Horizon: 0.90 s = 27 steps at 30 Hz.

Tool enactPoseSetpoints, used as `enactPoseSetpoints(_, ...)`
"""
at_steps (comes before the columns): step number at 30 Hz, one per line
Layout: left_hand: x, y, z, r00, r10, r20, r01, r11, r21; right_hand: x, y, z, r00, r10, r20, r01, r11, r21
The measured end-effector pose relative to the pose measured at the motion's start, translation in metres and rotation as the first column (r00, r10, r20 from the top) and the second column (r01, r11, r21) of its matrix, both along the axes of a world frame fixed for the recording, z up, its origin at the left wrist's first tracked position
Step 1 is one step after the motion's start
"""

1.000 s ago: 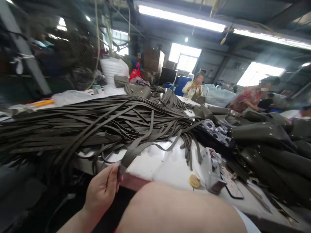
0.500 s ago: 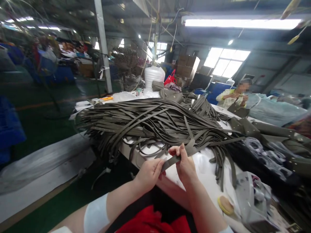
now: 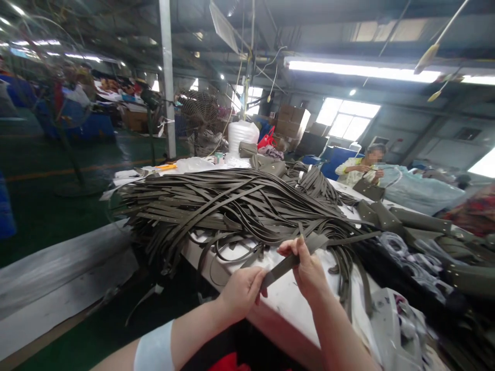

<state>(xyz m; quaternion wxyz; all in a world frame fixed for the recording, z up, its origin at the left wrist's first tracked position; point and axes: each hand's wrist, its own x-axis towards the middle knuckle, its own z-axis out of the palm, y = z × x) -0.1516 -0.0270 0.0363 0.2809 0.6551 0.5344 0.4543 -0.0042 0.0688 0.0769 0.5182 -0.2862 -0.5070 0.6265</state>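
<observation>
Left forearm [image 3: 201, 317] ringed by plain pale-blue band [image 3: 155, 348], right forearm [image 3: 336, 324] bare as far as visible, fingers [image 3: 303, 250] ungloved, small patch of bright red clothing [image 3: 226, 362].

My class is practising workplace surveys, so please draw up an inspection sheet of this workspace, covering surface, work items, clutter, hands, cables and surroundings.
Surface: white table, largely covered by goods.
Work items: large tangled pile of flat dark olive-grey straps; one wide, flat, dark olive-grey strap in the hands.
Clutter: whitish ring-shaped rolls, dark olive folded pieces and a whitish translucent plastic container, contents unclear.
Hands: left hand grips the held strap near its end; right hand grips it farther along.
Cables: thin cord with a yellowish oblong end, hanging overhead.
Surroundings: grey metal post, round caged fan, person in a pale top across the table.
</observation>
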Motion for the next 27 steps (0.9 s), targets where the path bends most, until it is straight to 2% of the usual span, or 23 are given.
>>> enactPoseSetpoints(3, 0.008, 0.008, 0.007, 0.998, 0.027, 0.057, -0.029, 0.999, 0.045, -0.02, -0.025, -0.015, 0.987, 0.103, 0.122, -0.103, 0.995, -0.009)
enactPoseSetpoints(5, 0.011, 0.01, 0.006, 0.997, 0.05, 0.055, -0.055, 0.994, 0.089, -0.024, -0.032, -0.018, 0.983, 0.153, 0.1, -0.146, 0.987, -0.067)
enactPoseSetpoints(9, 0.005, 0.007, -0.007, 0.996, 0.061, -0.069, -0.053, 0.993, 0.102, 0.001, -0.006, -0.001, 0.981, 0.006, -0.194, -0.038, 0.987, -0.158)
enactPoseSetpoints(11, 0.001, 0.005, -0.012, 0.996, 0.011, -0.086, -0.007, 0.999, 0.048, 0.019, 0.014, 0.012, 0.975, -0.039, -0.218, 0.001, 0.985, -0.171)
enactPoseSetpoints(13, -0.002, 0.006, -0.009, 0.997, -0.028, -0.069, 0.029, 1.0, 0.008, 0.029, 0.025, 0.023, 0.992, -0.024, -0.122, 0.01, 0.994, -0.111)
enactPoseSetpoints(15, -0.001, 0.011, 0.001, 0.998, -0.044, -0.041, 0.044, 0.999, 0.004, 0.03, 0.026, 0.031, 1.0, 0.009, 0.016, -0.009, 1.0, -0.016)
enactPoseSetpoints(19, 0.012, 0.032, 0.032, 0.998, -0.058, 0.034, 0.056, 0.996, 0.063, 0.016, 0.004, 0.038, 0.963, 0.039, 0.267, -0.082, 0.985, 0.153)
enactPoseSetpoints(22, 0.026, 0.044, 0.048, 0.99, -0.094, 0.108, 0.081, 0.99, 0.116, 0.011, -0.008, 0.046, 0.919, 0.091, 0.384, -0.161, 0.975, 0.154)
enactPoseSetpoints(24, 0.033, 0.048, 0.052, 0.985, -0.119, 0.125, 0.103, 0.986, 0.13, 0.018, -0.004, 0.059, 0.952, 0.083, 0.295, -0.117, 0.988, 0.097)
enactPoseSetpoints(27, 0.039, 0.052, 0.049, 0.987, -0.137, 0.082, 0.127, 0.985, 0.115, 0.045, 0.016, 0.093, 0.999, -0.021, -0.038, 0.021, 1.0, -0.007)
